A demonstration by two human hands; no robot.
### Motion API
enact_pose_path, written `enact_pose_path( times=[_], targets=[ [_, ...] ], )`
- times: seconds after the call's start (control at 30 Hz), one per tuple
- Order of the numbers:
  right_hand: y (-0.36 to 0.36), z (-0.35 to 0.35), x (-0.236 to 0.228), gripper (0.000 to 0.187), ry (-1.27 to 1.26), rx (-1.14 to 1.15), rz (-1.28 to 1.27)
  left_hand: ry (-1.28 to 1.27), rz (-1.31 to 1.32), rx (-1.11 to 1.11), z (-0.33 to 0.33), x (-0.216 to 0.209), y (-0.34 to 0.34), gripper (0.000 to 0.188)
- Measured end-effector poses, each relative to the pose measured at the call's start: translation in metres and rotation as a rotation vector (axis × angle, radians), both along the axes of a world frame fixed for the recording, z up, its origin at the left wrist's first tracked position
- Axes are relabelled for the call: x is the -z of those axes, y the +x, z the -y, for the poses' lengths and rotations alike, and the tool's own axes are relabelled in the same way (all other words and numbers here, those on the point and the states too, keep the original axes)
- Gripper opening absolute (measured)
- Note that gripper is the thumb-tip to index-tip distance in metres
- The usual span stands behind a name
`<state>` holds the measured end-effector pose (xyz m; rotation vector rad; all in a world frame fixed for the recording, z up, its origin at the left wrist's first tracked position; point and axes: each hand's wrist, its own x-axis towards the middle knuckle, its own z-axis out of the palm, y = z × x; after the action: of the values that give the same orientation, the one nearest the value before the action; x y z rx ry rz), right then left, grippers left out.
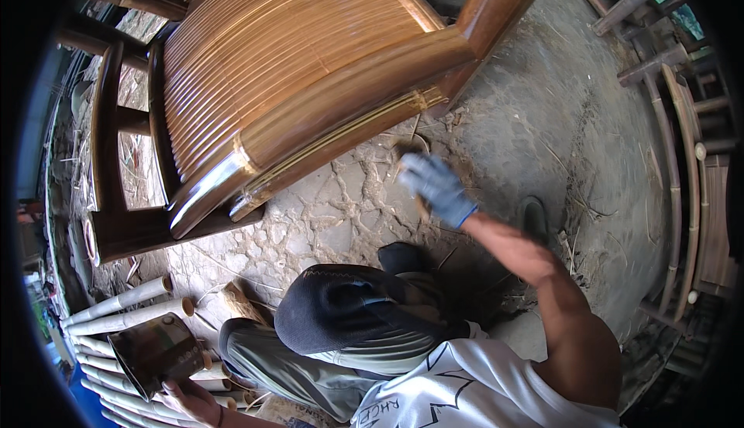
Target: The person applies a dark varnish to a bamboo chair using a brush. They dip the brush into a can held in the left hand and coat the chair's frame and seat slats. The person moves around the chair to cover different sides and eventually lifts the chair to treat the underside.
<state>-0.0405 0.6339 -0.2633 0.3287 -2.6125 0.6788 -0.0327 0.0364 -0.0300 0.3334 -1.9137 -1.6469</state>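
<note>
My left hand (190,398) is closed on the lower rim of a dark, stained tin can (159,354), which it holds tilted at the lower left. What lies inside the can is hidden. In a grey-blue glove, my right hand (438,185) is closed and smeared by motion. From it stick out a dark end and a brown handle (422,208), apparently those of a paintbrush. That hand is apart from the bamboo seat, just to the right of its front rail (325,110). Glossy brown slats (287,36) make up the seat.
Several pale bamboo poles (124,300) lie at the lower left beside my knee. Bamboo frames (674,180) stand along the right edge. Cracked, rough ground (333,211) stretches between my legs and the seat. A thick bamboo post (500,9) rises at the seat's right corner.
</note>
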Motion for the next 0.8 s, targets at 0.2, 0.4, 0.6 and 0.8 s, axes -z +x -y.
enact_pose_path(
  times=[0.2, 0.4, 0.6, 0.8],
  targets=[
    [-0.034, -0.079, 0.008, 0.031, 0.332, 0.206, 0.214, 0.033, 0.004, 0.099, -0.030, 0.004, -0.025, 0.069],
    [-0.011, -0.081, -0.027, 0.043, 0.303, 0.192, 0.006, 0.029, -0.024, 0.143, -0.024, 0.002, -0.010, 0.068],
    [-0.033, -0.075, 0.001, 0.028, 0.454, 0.128, 0.169, 0.032, -0.048, 0.097, -0.015, 0.013, -0.002, 0.070],
    [-0.064, -0.050, 0.013, 0.030, 0.508, 0.272, 0.499, 0.009, -0.032, 0.119, -0.022, 0.009, -0.001, 0.073]
  ],
)
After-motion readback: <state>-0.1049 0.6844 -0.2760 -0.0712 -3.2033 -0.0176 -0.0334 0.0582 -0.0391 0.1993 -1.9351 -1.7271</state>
